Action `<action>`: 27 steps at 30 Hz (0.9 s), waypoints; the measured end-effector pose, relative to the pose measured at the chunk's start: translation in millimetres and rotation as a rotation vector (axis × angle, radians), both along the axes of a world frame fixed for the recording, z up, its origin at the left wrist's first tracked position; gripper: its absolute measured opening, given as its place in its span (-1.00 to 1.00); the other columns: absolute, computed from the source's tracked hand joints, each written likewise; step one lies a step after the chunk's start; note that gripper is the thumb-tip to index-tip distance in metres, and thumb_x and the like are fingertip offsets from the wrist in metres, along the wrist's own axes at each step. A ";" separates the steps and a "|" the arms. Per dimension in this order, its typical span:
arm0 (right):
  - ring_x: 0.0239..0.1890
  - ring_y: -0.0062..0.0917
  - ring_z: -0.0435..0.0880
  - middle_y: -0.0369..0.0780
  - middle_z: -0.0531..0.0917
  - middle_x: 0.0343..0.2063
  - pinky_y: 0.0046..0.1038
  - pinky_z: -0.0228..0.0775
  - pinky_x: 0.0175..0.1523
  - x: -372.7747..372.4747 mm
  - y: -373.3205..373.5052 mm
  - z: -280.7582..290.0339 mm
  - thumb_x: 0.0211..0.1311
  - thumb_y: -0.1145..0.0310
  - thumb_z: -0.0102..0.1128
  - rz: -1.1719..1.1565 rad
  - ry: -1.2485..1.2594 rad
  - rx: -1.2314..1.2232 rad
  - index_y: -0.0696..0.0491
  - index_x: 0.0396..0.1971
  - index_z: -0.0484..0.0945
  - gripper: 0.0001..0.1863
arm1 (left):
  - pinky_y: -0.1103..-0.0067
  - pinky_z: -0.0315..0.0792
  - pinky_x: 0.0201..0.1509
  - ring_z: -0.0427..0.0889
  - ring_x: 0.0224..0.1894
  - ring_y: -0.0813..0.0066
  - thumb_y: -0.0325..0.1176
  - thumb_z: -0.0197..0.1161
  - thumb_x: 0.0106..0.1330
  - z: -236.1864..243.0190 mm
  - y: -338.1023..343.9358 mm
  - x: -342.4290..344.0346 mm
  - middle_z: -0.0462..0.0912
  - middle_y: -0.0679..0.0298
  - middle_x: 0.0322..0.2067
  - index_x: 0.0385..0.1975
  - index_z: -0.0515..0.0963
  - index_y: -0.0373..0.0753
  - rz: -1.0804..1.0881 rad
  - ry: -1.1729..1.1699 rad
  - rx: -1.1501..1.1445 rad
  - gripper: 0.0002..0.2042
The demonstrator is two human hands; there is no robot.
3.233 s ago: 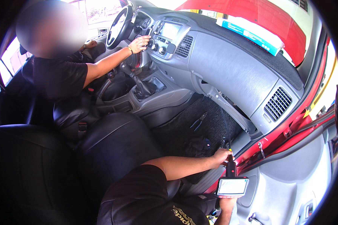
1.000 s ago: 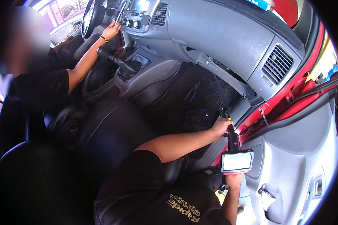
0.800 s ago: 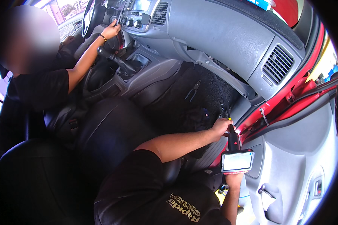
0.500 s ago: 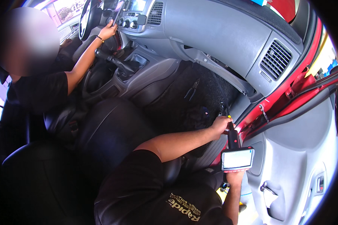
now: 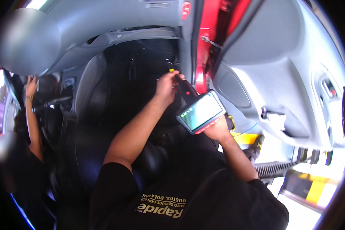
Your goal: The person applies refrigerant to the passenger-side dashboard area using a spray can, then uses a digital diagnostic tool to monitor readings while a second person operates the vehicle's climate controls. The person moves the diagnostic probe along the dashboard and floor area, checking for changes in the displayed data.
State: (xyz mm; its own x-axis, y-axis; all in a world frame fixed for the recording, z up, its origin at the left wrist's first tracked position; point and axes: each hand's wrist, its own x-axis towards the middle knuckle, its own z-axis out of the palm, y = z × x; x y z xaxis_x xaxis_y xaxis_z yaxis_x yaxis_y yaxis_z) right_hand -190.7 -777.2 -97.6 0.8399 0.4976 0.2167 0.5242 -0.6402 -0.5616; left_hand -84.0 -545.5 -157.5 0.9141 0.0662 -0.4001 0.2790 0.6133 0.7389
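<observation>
My left hand [image 5: 166, 86] is closed around the narrow upper part of a black hand-held screen device [image 5: 199, 112], just below a small yellow fitting [image 5: 171, 71]. My right hand [image 5: 217, 130] grips the device from beneath, its fingers mostly hidden by the lit screen. The device has a red button on its body and is tilted diagonally over the passenger footwell. On the dark floor mat [image 5: 119, 53] beyond my hands lies a pair of pliers [image 5: 132, 71]; other small items near the yellow fitting are too dim to make out.
The grey dashboard [image 5: 103, 17] spans the top. The open door [image 5: 276, 96] is at right, beside the red door frame [image 5: 201, 57]. A co-worker's arm [image 5: 33, 122] reaches forward at far left, past the centre console [image 5: 80, 92]. Black seats fill the lower left.
The view has swung right and downward, shifting the cabin and co-worker leftward. The device appears more diagonal, its screen rotated, with both my hands still on it.
</observation>
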 end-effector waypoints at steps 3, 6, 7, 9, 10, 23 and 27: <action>-0.04 -0.17 0.73 -0.13 0.75 -0.15 -0.17 0.58 0.03 1.4 0.6 -4.7 0.10 0.23 0.40 -0.036 -0.035 0.105 -0.01 -0.15 0.68 -0.69 | 0.39 0.56 0.09 0.70 -0.15 0.31 -0.25 0.11 0.50 4.1 0.3 -0.5 0.72 0.17 -0.23 -0.11 0.60 -0.25 -0.013 -0.019 -0.042 -0.78; -0.05 -0.13 0.72 -0.12 0.75 -0.16 -0.15 0.58 0.04 1.0 0.3 -2.2 0.10 0.22 0.40 -0.085 0.123 0.107 0.00 -0.14 0.68 -0.68 | 0.37 0.56 0.10 0.70 -0.15 0.31 -0.27 0.10 0.50 5.3 0.8 -0.9 0.71 0.17 -0.24 -0.08 0.58 -0.27 -0.001 -0.010 -0.021 -0.77; -0.04 -0.11 0.72 -0.11 0.75 -0.15 -0.15 0.57 0.06 3.6 0.0 -9.8 0.11 0.21 0.39 -0.067 0.126 0.076 0.00 -0.12 0.67 -0.67 | 0.37 0.56 0.10 0.70 -0.14 0.32 -0.27 0.09 0.50 4.8 0.7 -1.4 0.71 0.17 -0.24 -0.08 0.58 -0.27 -0.014 -0.010 -0.050 -0.78; -0.04 -0.11 0.72 -0.10 0.75 -0.14 -0.15 0.57 0.06 0.5 -2.3 -8.4 0.13 0.21 0.39 -0.073 0.080 0.137 -0.01 -0.10 0.67 -0.66 | 0.37 0.56 0.10 0.69 -0.14 0.32 -0.28 0.09 0.50 2.6 1.6 -0.5 0.70 0.17 -0.24 -0.09 0.58 -0.27 -0.024 -0.018 -0.098 -0.78; -0.04 -0.11 0.72 -0.10 0.75 -0.14 -0.15 0.57 0.07 1.7 0.9 -6.4 0.13 0.21 0.39 -0.056 0.047 0.178 -0.02 -0.09 0.67 -0.66 | 0.37 0.57 0.09 0.69 -0.15 0.32 -0.28 0.09 0.50 4.8 1.7 -0.2 0.70 0.16 -0.24 -0.11 0.57 -0.26 -0.031 -0.034 -0.095 -0.79; -0.11 -0.17 0.74 -0.16 0.76 -0.19 -0.22 0.60 0.01 -0.4 2.0 2.6 0.13 0.24 0.39 -0.011 0.004 0.070 -0.01 -0.17 0.69 -0.73 | 0.42 0.44 0.03 0.47 0.04 0.39 -0.16 0.23 0.40 12.8 -9.7 1.4 0.48 0.20 0.06 0.12 0.44 -0.22 0.232 0.105 0.276 -0.61; -0.09 -0.15 0.74 -0.14 0.76 -0.18 -0.21 0.59 0.03 0.4 5.0 3.2 0.10 0.22 0.42 -0.003 -0.027 0.131 0.00 -0.17 0.69 -0.70 | 0.33 0.27 0.24 0.34 0.16 0.31 -0.17 0.37 0.33 38.6 12.8 8.3 0.28 0.11 0.16 0.15 0.41 -0.30 0.691 -0.443 0.776 -0.50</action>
